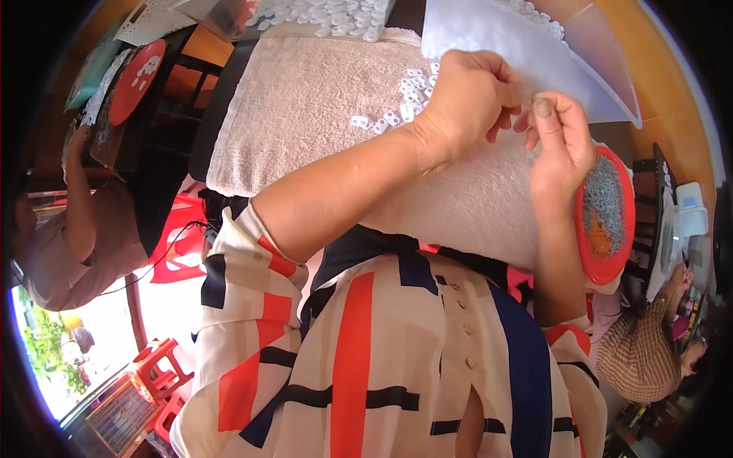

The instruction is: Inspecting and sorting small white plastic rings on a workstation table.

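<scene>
My left hand (467, 98) is curled over the beige towel (305, 114), its fingertips pinched together beside a loose heap of small white plastic pieces (405, 95). My right hand (561, 145) meets it from the right, thumb and forefinger pinched against the left fingertips. Both hands seem to grip one tiny piece between them, which the fingers mostly hide. A red plate (622, 229) holding a pile of small grey parts lies just right of my right wrist.
A translucent plastic bag (534, 53) lies at the towel's far right. More white pieces (328, 15) are heaped at the far edge. A person (69, 229) sits at the left, another (649, 343) at the lower right. Red stools (164, 366) stand on the floor.
</scene>
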`<state>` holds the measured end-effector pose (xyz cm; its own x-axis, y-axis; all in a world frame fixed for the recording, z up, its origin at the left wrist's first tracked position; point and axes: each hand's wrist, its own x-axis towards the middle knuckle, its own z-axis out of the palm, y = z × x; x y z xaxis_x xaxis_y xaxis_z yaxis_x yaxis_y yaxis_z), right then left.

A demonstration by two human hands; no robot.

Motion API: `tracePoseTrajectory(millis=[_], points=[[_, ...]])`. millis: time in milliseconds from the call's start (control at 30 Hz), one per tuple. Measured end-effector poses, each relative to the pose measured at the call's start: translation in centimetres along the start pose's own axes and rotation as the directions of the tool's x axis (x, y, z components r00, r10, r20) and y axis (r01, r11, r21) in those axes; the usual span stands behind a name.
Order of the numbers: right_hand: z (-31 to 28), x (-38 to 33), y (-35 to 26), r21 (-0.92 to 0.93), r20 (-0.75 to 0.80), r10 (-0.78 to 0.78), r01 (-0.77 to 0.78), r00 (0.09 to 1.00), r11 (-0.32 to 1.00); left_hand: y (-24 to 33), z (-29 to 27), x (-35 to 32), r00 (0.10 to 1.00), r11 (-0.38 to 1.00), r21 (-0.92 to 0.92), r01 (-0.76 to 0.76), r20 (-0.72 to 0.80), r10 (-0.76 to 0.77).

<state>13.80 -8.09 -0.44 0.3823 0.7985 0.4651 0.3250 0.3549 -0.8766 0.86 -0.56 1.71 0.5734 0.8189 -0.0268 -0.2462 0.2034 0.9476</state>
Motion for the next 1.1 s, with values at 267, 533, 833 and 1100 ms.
tracePoseTrajectory(millis=[267, 533, 833, 1100], points=[[0.1, 0.0, 1.6, -0.414, 0.176, -0.142, 0.204, 0.974, 0.887, 4.5, -3.5, 0.6, 0.938, 0.855, -0.39, -0.341, -0.194, 0.285], [1.4, -0.2, -0.1, -0.598, 0.558, -0.223, 0.573, 0.799, 0.56, 4.3, -2.5, -0.5, 0.938, 0.882, -0.332, -0.334, -0.209, 0.276], [1.6, 0.9, -0.8, -0.608, 0.649, -0.095, 0.59, 0.755, 0.532, 3.5, -1.9, -0.2, 0.969, 0.927, -0.309, -0.214, -0.183, 0.163], [-0.1, 1.7, 0.9, -0.559, 0.491, -0.145, 0.438, 0.859, 0.704, 2.2, -1.5, 0.1, 0.979, 0.944, -0.28, -0.175, -0.148, 0.138]])
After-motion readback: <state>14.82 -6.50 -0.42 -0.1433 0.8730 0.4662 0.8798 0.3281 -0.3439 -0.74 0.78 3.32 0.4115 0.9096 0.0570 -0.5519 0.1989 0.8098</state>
